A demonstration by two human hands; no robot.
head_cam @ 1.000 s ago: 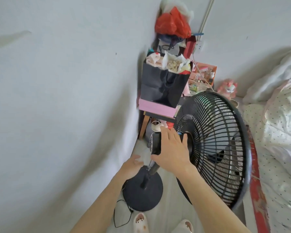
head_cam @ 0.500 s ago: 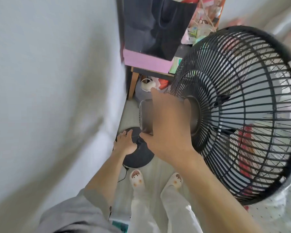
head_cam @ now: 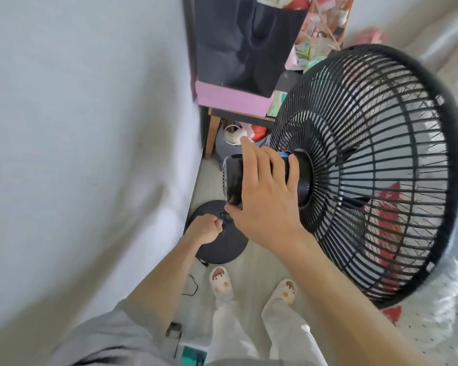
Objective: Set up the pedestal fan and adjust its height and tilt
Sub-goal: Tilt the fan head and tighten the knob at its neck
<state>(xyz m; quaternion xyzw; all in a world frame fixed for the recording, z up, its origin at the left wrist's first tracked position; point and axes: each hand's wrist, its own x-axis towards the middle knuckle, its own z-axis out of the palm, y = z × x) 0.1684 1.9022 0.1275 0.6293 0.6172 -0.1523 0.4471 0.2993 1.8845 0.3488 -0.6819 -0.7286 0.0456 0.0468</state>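
Beside the white wall on the left stands the pedestal fan, its round base on the pale floor just beyond my slippers. My right hand lies spread over the black motor housing, fingers curled on top. My left hand, lower down, is closed around a small part at the pole above the base; the pole itself is hidden.

Black bag stood on pink box; wooden stool leg below; white slippers on floor; dotted bedding alongside.
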